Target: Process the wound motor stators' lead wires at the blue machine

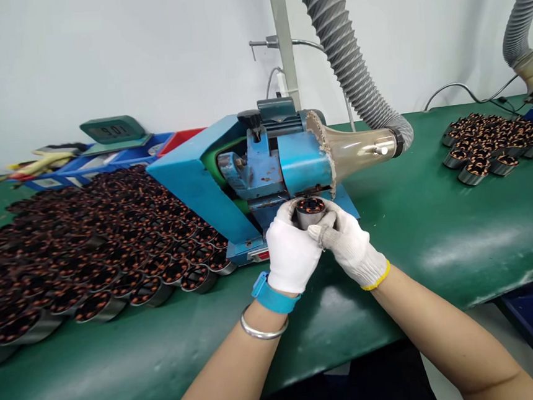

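Between my two gloved hands is a motor stator (311,212), a silver ring with dark, copper-dotted windings inside, its open end facing up. My left hand (293,247), in a white glove with a blue wrist strap, wraps round its left side. On the other side my right hand (346,238), in a white glove with a yellow cuff, closes round it with the thumb across the front. Just behind the stator stands a blue belt grinding machine (307,162); whether the stator touches it I cannot tell.
Many similar stators (98,252) crowd the left of the green bench (427,223), with a smaller group (495,142) at the right. A grey hose (341,44) joins the machine's clear funnel (359,148). Blue bins (118,158) and a digital display (113,131) stand at the back left.
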### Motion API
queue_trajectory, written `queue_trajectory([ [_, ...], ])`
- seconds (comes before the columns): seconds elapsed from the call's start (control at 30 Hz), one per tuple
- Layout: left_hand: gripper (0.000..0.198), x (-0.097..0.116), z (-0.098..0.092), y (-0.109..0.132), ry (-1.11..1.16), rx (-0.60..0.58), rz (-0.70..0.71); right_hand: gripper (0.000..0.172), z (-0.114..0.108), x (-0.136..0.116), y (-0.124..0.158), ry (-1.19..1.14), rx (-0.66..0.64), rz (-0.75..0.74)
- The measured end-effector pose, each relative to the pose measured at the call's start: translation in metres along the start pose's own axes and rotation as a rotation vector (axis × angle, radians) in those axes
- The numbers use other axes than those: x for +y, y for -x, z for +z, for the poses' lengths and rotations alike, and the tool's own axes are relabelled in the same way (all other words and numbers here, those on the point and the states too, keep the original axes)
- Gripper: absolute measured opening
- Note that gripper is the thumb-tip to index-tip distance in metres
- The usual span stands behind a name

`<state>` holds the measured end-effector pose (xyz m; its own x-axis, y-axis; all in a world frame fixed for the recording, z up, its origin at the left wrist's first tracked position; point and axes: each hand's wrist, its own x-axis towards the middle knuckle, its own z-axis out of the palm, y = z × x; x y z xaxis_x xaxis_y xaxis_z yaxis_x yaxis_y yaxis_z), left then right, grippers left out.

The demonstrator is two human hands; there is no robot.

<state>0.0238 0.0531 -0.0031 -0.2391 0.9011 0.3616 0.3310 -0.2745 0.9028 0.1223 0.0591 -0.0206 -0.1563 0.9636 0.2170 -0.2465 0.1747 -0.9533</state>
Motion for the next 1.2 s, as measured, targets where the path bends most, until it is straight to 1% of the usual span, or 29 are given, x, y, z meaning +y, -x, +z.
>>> queue_trajectory([
  [0.1,0.045,-0.004,-0.003,0.01,0.141,-0.012,-0.015,0.064,-0.002,-0.002,0.013,0.152,0.01,-0.067],
  [0.2,0.046,-0.006,-0.011,0.019,0.27,-0.03,-0.075,0.07,-0.004,-0.004,0.027,0.303,-0.039,-0.214],
  [0.27,0.042,-0.006,-0.015,0.02,0.347,-0.062,-0.136,0.075,-0.004,-0.001,0.031,0.322,-0.057,-0.284],
  [0.3,0.041,-0.006,-0.017,0.019,0.383,-0.073,-0.166,0.077,-0.004,0.001,0.031,0.32,-0.054,-0.292],
  [0.37,0.041,-0.006,-0.016,0.016,0.422,-0.066,-0.229,0.076,-0.003,0.007,0.029,0.3,-0.045,-0.258],
  [0.47,0.043,-0.005,-0.01,0.009,0.385,0.0,-0.285,0.073,-0.001,0.015,0.022,0.242,-0.026,-0.179],
  [0.6,0.04,0.002,-0.001,0.002,0.299,0.031,-0.23,0.074,0.001,0.015,0.012,0.104,0.008,-0.134],
  [0.77,0.035,0.012,0.001,-0.002,0.242,0.023,-0.191,0.07,0.001,0.009,0.008,-0.07,-0.04,-0.114],
  [1.0,0.035,0.017,0.003,-0.005,0.156,0.016,-0.163,0.064,0.002,0.014,0.005,-0.089,-0.002,-0.123],
  [1.1,0.035,0.015,0.0,0.0,0.252,0.007,-0.193,0.066,0.0,0.015,0.009,-0.041,0.011,-0.159],
  [1.17,0.036,0.011,-0.009,0.007,0.448,-0.044,-0.28,0.066,-0.003,0.013,0.016,0.047,-0.022,-0.216],
  [1.2,0.035,0.009,-0.016,0.012,0.582,-0.094,-0.355,0.066,-0.005,0.011,0.021,0.102,-0.062,-0.257],
])
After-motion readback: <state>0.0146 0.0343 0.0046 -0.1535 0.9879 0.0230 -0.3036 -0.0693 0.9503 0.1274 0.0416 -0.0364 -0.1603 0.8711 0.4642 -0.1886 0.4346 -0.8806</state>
